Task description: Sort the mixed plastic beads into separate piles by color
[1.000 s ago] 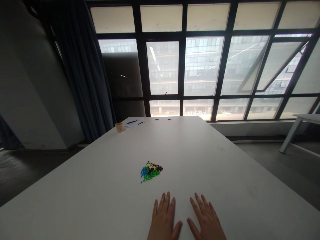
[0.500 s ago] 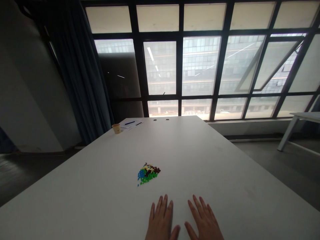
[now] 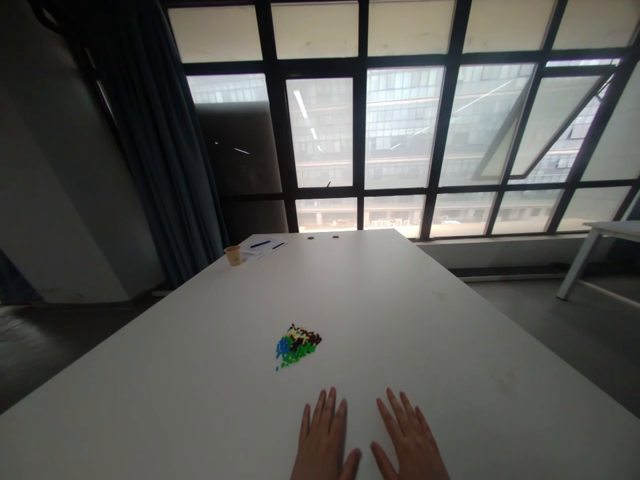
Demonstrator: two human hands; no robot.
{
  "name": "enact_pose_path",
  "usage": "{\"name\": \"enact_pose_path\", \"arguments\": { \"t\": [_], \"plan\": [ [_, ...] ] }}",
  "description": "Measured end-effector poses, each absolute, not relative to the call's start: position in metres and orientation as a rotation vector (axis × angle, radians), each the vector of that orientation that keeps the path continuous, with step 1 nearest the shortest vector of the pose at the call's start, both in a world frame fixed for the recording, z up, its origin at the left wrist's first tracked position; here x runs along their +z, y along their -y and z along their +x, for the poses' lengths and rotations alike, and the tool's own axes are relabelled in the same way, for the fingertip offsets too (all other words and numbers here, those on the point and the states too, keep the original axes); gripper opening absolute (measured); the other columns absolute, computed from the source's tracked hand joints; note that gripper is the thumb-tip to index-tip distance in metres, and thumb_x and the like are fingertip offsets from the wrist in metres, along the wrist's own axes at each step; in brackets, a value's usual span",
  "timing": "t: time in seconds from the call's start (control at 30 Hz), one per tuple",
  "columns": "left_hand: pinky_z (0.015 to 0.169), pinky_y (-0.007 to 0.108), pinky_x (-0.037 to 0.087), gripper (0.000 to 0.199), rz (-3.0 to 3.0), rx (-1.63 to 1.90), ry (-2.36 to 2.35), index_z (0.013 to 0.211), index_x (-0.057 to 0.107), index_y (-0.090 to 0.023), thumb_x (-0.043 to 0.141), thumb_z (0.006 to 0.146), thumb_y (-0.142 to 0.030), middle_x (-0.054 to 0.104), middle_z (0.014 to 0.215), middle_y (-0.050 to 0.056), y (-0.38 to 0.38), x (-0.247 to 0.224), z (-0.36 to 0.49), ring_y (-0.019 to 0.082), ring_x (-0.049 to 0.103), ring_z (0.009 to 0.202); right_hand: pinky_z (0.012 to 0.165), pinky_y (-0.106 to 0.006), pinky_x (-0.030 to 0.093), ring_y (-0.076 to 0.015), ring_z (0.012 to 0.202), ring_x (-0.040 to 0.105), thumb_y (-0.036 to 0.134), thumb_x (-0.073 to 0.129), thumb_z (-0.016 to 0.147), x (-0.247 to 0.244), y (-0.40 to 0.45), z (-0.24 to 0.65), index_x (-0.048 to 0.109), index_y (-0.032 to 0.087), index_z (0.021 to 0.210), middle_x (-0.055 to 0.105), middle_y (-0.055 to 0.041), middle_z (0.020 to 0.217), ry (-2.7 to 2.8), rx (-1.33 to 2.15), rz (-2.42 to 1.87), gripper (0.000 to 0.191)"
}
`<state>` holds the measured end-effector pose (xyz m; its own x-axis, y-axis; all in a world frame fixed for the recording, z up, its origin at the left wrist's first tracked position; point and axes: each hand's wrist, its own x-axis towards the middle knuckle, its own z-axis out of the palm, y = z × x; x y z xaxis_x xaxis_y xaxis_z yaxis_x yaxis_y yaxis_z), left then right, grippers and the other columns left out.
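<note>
From where I stand, I see two bare hands lying palm down on the long white table [image 3: 380, 300], side by side near its close end. The left hand [image 3: 323, 437] has its fingers slightly fanned, pointing away from the person, with the thumb angled in toward the other hand. The right hand [image 3: 411, 437] mirrors it, its own thumb reaching inward; the two thumb tips are near each other but apart. Both grips are loose and wide, the palms down on the tabletop, and I see nothing held in either.

Just beyond the fingertips, a little to the person's left, is the heap of small coloured pieces [image 3: 299, 345]: blue at its left side, green along the near edge, dark brown toward the right and pale yellow near the top. One blue bit sits slightly apart at the near left corner. The left hand is the nearer one to the heap, and it isn't touching it.

Far down the table on the left, a tan cup [image 3: 233, 255] stands upright beside some white papers [image 3: 255, 251], with a blue pen [image 3: 260, 244] lying on them. Past the far end rises the dark-framed window [image 3: 400, 127], with a blue curtain [image 3: 165, 160] hanging at its left.
</note>
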<state>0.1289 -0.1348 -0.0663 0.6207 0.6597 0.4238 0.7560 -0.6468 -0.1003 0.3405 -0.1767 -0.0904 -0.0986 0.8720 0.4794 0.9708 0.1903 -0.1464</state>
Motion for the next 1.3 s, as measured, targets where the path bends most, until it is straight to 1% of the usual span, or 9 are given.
{"name": "enact_pose_path", "arguments": {
  "t": [0.27,0.47,0.53,0.63,0.83,1.0,1.07,1.2,1.3],
  "plan": [
    [0.088,0.05,0.041,0.048,-2.725,-0.596,1.194,0.125,0.044,-0.022,0.042,0.081,-0.041,0.045,0.129,0.012,0.136,-0.055,0.129,0.033,0.043,0.116,0.089,-0.049,0.038,-0.0321,0.117,0.041,0.053,0.041,0.079,-0.09,0.178,0.339,0.046,0.028,0.125,0.043,-0.0063,0.13,2.009,-0.274,-1.719,0.053],
    [0.101,0.045,0.029,0.034,-3.285,-0.685,1.464,0.11,0.056,-0.024,0.042,0.082,-0.035,0.055,0.12,0.007,0.14,-0.016,0.12,0.024,0.038,0.122,0.09,-0.047,0.038,-0.032,0.117,0.042,0.056,0.04,0.078,-0.077,0.179,0.339,0.05,0.026,0.122,0.045,-0.007,0.129,2.049,-0.157,-1.812,0.054],
    [0.099,0.038,0.033,0.031,-3.416,-0.777,1.672,0.106,0.058,-0.023,0.044,0.08,-0.035,0.056,0.117,0.007,0.135,0.002,0.113,0.021,0.044,0.116,0.09,-0.045,0.039,-0.0316,0.115,0.043,0.056,0.043,0.076,-0.064,0.178,0.339,0.052,0.025,0.12,0.047,-0.0076,0.127,2.07,-0.076,-1.851,0.054],
    [0.083,0.032,0.045,0.029,-3.556,-0.933,1.848,0.096,0.06,-0.017,0.045,0.079,-0.035,0.065,0.094,0.006,0.111,0.03,0.099,0.018,0.059,0.089,0.09,-0.041,0.039,-0.0289,0.111,0.047,0.047,0.047,0.077,-0.036,0.174,0.335,0.055,0.024,0.117,0.055,-0.0088,0.119,2.089,0.069,-1.866,0.047],
    [0.074,0.032,0.045,0.022,-2.969,-1.388,2.01,0.083,0.061,-0.014,0.048,0.073,-0.028,0.065,0.082,0.006,0.021,0.062,0.072,0.019,0.059,0.078,0.082,-0.03,0.043,-0.0196,0.092,0.055,0.03,0.048,0.077,0.026,0.144,0.314,0.058,0.025,0.11,0.06,-0.0062,0.101,2.255,0.484,-1.559,0.034],
    [0.076,0.032,0.044,0.021,-2.59,-1.688,2.012,0.081,0.06,-0.013,0.046,0.073,-0.027,0.063,0.086,0.008,-0.024,0.035,0.063,0.019,0.057,0.082,0.084,-0.028,0.041,-0.0186,0.094,0.054,0.022,0.054,0.073,0.036,0.088,0.291,0.061,0.025,0.104,0.059,-0.0048,0.102,2.306,0.559,-1.356,0.032],
    [0.075,0.034,0.044,0.024,-2.609,-1.642,1.968,0.083,0.06,-0.013,0.044,0.076,-0.029,0.062,0.089,0.009,-0.029,0.02,0.059,0.02,0.056,0.086,0.085,-0.029,0.04,-0.0191,0.094,0.054,0.02,0.057,0.07,0.032,0.062,0.282,0.061,0.023,0.104,0.058,-0.0057,0.103,2.309,0.558,-1.369,0.034],
    [0.089,0.038,0.037,0.024,-2.86,-1.262,1.737,0.087,0.063,-0.015,0.053,0.072,-0.031,0.059,0.095,0.009,-0.031,0.006,0.046,0.023,0.05,0.098,0.086,-0.032,0.039,-0.0211,0.096,0.051,0.025,0.065,0.063,0.023,0.018,0.266,0.058,0.019,0.109,0.054,-0.0088,0.107,2.308,0.559,-1.452,0.047],
    [0.094,0.039,0.033,0.04,-2.963,-0.96,1.678,0.099,0.06,-0.019,0.064,0.062,-0.035,0.054,0.106,0.008,-0.029,0.008,0.038,0.024,0.045,0.104,0.086,-0.035,0.037,-0.0247,0.099,0.046,0.034,0.071,0.057,0.014,-0.003,0.251,0.057,0.017,0.11,0.054,-0.0104,0.105,2.303,0.518,-1.502,0.057]
  ]
}}
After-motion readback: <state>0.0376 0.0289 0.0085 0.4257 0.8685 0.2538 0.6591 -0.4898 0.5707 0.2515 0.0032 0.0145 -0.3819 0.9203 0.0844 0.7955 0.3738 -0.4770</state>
